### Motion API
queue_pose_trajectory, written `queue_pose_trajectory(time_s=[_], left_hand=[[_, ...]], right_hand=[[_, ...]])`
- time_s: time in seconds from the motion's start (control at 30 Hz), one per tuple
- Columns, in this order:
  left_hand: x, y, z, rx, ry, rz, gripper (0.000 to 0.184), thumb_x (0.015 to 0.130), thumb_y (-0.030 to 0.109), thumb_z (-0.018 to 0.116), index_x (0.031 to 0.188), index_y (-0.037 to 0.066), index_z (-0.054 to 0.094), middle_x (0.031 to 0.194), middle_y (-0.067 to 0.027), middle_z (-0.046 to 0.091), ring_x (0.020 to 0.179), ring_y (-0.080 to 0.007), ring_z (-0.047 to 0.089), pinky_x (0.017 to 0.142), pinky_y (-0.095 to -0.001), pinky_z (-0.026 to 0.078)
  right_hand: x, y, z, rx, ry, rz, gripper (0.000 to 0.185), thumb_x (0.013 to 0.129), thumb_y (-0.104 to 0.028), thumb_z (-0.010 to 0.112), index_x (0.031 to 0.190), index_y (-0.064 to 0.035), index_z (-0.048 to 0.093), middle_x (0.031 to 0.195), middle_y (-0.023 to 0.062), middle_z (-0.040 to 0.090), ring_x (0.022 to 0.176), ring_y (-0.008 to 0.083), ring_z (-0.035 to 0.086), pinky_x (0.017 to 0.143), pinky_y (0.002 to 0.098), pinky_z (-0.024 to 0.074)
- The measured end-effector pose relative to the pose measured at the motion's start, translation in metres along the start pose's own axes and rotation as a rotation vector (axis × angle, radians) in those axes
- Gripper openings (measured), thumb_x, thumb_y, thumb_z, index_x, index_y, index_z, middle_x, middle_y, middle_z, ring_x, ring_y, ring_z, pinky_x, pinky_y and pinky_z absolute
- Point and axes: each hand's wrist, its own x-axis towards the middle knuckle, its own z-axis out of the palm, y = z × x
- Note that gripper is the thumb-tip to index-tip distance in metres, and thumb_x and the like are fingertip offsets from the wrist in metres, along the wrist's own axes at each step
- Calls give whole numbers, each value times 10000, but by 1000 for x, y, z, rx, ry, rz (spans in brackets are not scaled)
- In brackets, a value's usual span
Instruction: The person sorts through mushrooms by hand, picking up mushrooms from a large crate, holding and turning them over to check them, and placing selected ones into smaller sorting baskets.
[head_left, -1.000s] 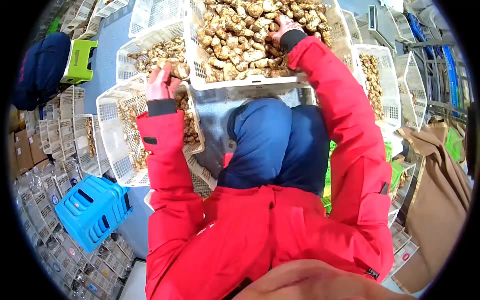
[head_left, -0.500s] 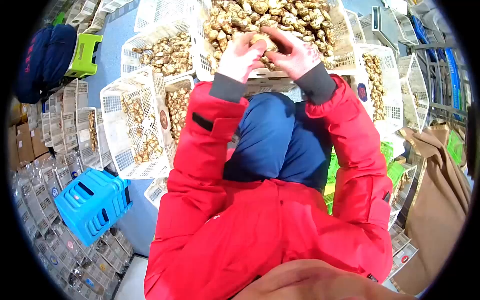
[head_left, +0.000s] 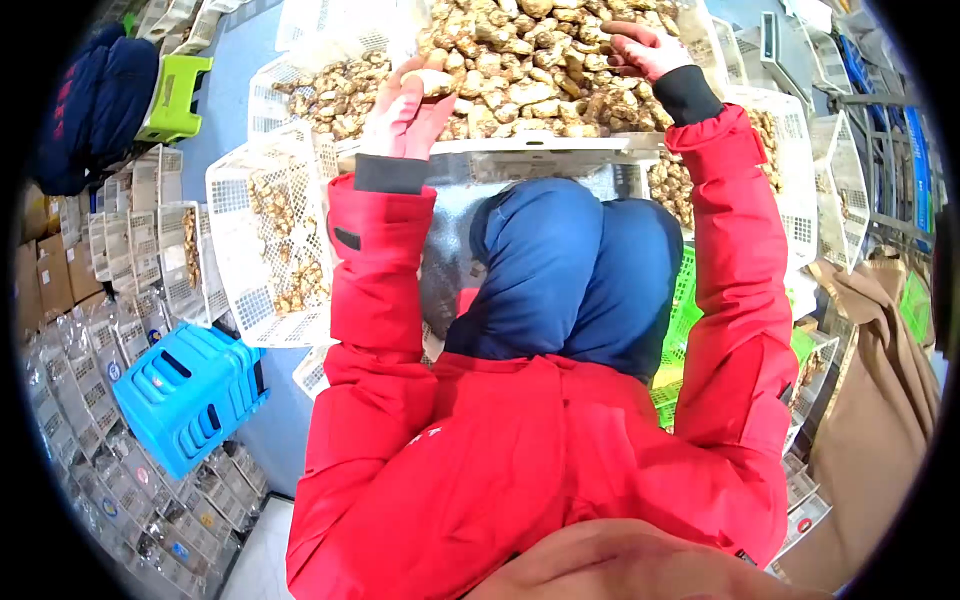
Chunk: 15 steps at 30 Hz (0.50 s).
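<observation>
a blue stool (head_left: 188, 398) on your left, a green stool (head_left: 176, 100) farther ahead, cardboard boxes (head_left: 55, 275) at your far left, a brown cloth (head_left: 875, 400) to your right

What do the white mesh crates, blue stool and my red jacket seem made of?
White mesh crates: likely rigid plastic, smooth, with a regular grid. Blue stool: probably glossy plastic, bright and evenly coloured with moulded-looking slots. Red jacket: perhaps smooth synthetic fabric, softly creased.
</observation>
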Motion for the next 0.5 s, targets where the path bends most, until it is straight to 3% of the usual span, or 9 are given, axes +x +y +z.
queue_pose_trajectory(time_s=[0.07,0.13,0.2,0.27,0.33,0.43,0.5], left_hand=[[1,-3,-4,-256,-132,-94,339,838,133,510,1146,14,431,1151,-170,475,1045,-311,475,929,-451,384],[-3,-3,-12,-353,-47,-128,304,858,128,479,1137,13,441,1167,-163,468,1053,-317,467,971,-471,330],[-8,2,-14,-210,-17,-44,311,867,89,446,1165,8,410,1178,-164,460,1064,-306,461,975,-470,324],[-17,5,-8,627,59,105,343,868,22,401,1207,-2,358,1176,-148,460,1073,-284,455,978,-447,328],[-23,6,-3,700,94,123,353,866,8,398,1215,-9,347,1162,-136,470,1068,-252,461,974,-429,338],[-27,8,-4,850,59,196,339,863,21,424,1196,-19,371,1128,-127,492,1035,-176,476,955,-397,365],[-25,8,4,389,36,176,379,742,-18,601,1095,-16,464,1028,-56,541,833,-57,504,714,-172,419]], right_hand=[[16,10,5,21,-129,-24,330,855,-173,516,1173,-90,495,949,36,595,798,97,576,682,205,467],[10,0,20,-48,-159,-28,338,853,-182,512,1176,-85,492,951,29,599,785,80,563,677,202,461],[6,-3,28,-4,-199,-2,337,854,-188,512,1176,-92,495,895,9,598,746,68,550,667,202,455],[2,-1,28,13,-136,30,327,858,-192,505,1174,-110,500,808,-19,568,694,58,528,653,194,446],[8,9,7,66,-187,47,322,862,-195,502,1175,-116,500,824,-18,574,717,62,540,658,198,457],[8,16,-10,82,-90,126,314,866,-159,489,1176,-118,496,839,-20,573,742,58,544,653,193,467],[3,12,-13,82,-80,131,324,867,-168,493,1187,-116,486,829,-28,567,743,56,544,665,194,466]])
